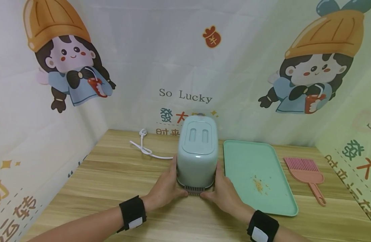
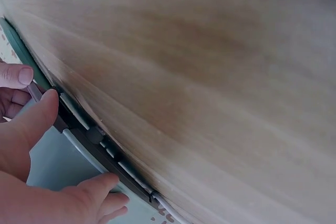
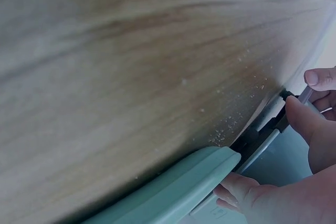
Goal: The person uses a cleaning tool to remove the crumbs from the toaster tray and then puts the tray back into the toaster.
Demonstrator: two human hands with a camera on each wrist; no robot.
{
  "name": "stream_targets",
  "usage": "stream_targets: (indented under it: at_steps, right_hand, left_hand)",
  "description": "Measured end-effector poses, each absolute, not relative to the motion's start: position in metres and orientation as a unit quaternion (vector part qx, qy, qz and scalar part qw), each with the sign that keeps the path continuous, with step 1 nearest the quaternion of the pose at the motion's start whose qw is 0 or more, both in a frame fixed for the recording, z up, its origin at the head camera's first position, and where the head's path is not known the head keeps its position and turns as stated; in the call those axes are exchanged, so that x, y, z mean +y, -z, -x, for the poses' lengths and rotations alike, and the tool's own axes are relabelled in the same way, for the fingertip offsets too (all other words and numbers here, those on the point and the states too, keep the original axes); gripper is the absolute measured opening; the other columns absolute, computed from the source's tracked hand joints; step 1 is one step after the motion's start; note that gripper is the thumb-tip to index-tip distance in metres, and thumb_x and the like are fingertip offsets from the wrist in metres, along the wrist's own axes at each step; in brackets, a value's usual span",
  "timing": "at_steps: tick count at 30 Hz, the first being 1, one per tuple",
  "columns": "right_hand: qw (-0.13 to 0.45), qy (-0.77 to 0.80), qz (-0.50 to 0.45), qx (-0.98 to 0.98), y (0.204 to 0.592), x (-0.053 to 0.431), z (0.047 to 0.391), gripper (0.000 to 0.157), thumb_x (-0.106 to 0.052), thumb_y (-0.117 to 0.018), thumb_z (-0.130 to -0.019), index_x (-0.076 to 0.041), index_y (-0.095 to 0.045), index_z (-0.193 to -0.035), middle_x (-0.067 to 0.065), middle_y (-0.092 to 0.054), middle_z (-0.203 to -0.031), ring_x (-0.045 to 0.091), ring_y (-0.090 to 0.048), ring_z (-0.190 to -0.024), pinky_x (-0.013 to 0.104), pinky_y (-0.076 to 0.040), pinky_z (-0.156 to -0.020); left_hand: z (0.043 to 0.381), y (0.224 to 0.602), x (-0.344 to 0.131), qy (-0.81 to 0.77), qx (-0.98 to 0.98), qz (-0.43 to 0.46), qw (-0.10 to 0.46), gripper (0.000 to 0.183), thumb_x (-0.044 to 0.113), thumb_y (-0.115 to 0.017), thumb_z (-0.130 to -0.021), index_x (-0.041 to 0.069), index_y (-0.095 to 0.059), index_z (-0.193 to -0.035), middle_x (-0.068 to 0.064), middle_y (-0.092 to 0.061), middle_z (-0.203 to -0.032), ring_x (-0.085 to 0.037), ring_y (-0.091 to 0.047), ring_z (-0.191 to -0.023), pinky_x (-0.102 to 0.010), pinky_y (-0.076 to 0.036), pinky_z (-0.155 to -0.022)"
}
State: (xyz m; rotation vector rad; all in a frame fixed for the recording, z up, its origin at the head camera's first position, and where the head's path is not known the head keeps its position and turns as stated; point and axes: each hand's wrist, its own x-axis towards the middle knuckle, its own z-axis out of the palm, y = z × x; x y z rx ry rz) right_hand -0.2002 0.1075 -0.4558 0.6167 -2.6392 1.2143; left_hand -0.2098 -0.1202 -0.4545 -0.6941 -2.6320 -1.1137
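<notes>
A pale mint toaster (image 1: 198,168) with a lid on top stands on the wooden table in the middle of the head view. My left hand (image 1: 163,189) holds its left side low down, and my right hand (image 1: 227,194) holds the right side. Both thumbs lie at the near end, beside a dark slotted strip (image 1: 194,189) at the base. In the left wrist view, fingers and thumb bend round the toaster's lower edge (image 2: 86,153). The right wrist view has the right thumb (image 3: 302,119) by a thin grey piece at the base. Part of each hand's fingers is hidden.
Right of the toaster lies a green tray (image 1: 243,161) with a small heap of crumbs (image 1: 258,185). A pink brush (image 1: 306,176) lies beyond it. The white power cord (image 1: 147,151) runs left behind the toaster. Fine crumbs (image 3: 226,129) dot the table near its base.
</notes>
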Motion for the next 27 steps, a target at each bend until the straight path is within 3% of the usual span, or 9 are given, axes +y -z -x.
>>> stream_targets:
  at_steps: [9,27]
  right_hand:
    - [0.103,-0.382,-0.199,-0.897,0.4549,0.1062,0.2022,0.114,-0.014,-0.089,-0.065,-0.012,-0.010,-0.148,0.017,-0.051,-0.132,0.023,-0.052,-0.116,0.040,-0.048,-0.094]
    - [0.121,-0.372,-0.188,-0.901,0.4546,0.1050,0.2052,0.103,-0.012,-0.088,-0.067,-0.006,-0.019,-0.143,0.020,-0.057,-0.123,0.026,-0.056,-0.111,0.041,-0.051,-0.090]
  left_hand:
    - [0.2124,0.4546,-0.1208,0.354,-0.904,0.217,0.098,0.127,0.006,-0.090,-0.061,0.010,-0.001,-0.151,-0.019,-0.040,-0.143,-0.022,-0.043,-0.125,-0.036,-0.037,-0.105]
    - [0.2152,0.4530,-0.1196,0.341,-0.910,0.209,0.111,0.103,0.005,-0.088,-0.064,0.007,-0.021,-0.142,-0.021,-0.049,-0.135,-0.023,-0.050,-0.118,-0.034,-0.045,-0.098]
